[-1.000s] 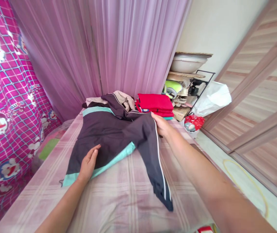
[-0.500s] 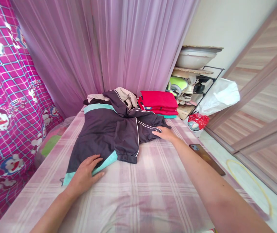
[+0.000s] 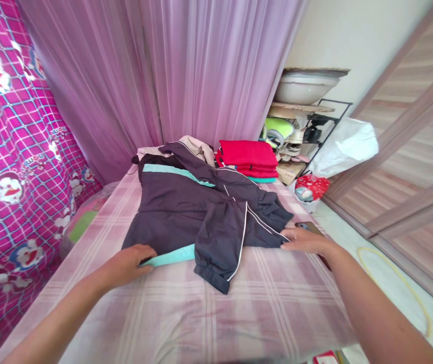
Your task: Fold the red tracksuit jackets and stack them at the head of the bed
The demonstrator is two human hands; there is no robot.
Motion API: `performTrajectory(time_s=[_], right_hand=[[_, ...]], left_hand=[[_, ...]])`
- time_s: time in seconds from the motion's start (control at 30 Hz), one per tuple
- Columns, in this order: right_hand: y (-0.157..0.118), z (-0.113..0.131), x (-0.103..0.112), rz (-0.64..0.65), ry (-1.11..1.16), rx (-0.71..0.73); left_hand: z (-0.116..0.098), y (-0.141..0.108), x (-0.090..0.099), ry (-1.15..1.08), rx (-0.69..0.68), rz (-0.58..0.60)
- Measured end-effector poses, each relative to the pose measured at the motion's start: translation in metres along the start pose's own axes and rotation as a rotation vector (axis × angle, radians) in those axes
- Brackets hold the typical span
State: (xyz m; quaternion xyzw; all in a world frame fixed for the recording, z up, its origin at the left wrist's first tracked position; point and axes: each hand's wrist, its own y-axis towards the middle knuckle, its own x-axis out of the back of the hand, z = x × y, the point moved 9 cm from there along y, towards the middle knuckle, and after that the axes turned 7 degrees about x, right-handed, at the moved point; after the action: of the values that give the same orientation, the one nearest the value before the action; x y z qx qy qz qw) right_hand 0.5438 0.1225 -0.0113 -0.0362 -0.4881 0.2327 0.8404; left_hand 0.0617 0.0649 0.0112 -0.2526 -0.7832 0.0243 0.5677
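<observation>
A dark jacket [image 3: 178,217] with pale turquoise bands and white piping lies spread on the plaid bedspread [image 3: 186,313]. One sleeve [image 3: 222,242] is laid across its front, cuff pointing toward me. My left hand [image 3: 133,263] is closed on the near left edge by the turquoise band, thumb below and fingers on top. At the near right end, beside the white piping, my right hand [image 3: 301,240] pinches the jacket's edge. Its fingertips are partly hidden by the cloth.
Behind the jacket lie a stack of folded red clothes [image 3: 248,155] and a crumpled beige garment [image 3: 197,146]. A phone [image 3: 309,227] lies partly behind my right arm. A rack [image 3: 333,126] with shoes stands beyond the bed's far right corner; a purple curtain [image 3: 201,65] hangs behind.
Both hands have closed on the jacket's edge. The jacket has shifted right and toward me, and the laid-over sleeve has swung right with it. My right hand has moved right, nearer the phone.
</observation>
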Motion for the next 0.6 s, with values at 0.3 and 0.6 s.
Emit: performTrajectory(time_s=[0.3,0.6], right_hand=[[0.033,0.104,0.030,-0.337,-0.439,0.141],[0.062,0.134,0.003,-0.149,-0.374,0.206]], left_hand=[[0.014,0.000,0.006,-0.108,0.034,0.035],[0.041,-0.017,0.013,-0.119,0.123,-0.034]])
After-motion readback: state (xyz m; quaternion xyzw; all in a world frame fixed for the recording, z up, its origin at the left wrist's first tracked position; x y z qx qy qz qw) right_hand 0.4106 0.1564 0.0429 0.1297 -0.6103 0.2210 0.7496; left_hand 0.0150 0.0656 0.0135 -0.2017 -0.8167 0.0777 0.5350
